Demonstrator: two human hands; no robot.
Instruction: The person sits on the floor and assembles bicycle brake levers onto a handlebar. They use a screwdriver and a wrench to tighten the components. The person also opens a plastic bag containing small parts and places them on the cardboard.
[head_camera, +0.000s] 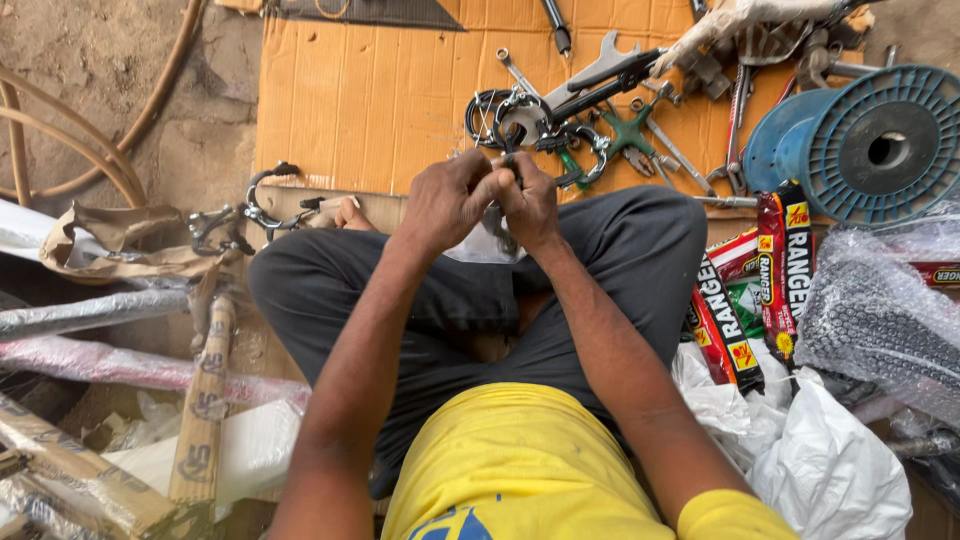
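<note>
A person in a yellow shirt (520, 460) sits cross-legged in dark trousers (610, 250) on a sheet of cardboard (370, 100). Above the knees, at the near edge of the cardboard, the left hand (447, 200) and the right hand (528, 205) meet, fingers of both curled and pinched together on a small dark metal part (512, 165); most of it is hidden by the fingers, so its shape cannot be told.

Just beyond the hands, on the cardboard, lie a coil of black cable (488, 112), a green cross-shaped wrench (630, 132) and flat spanners (600, 62). Off the left edge of the cardboard lies a brake caliper (268, 205). To the right of the cardboard stand red and black packets (760, 280), bubble wrap (880, 310) and a blue cable reel (880, 145).
</note>
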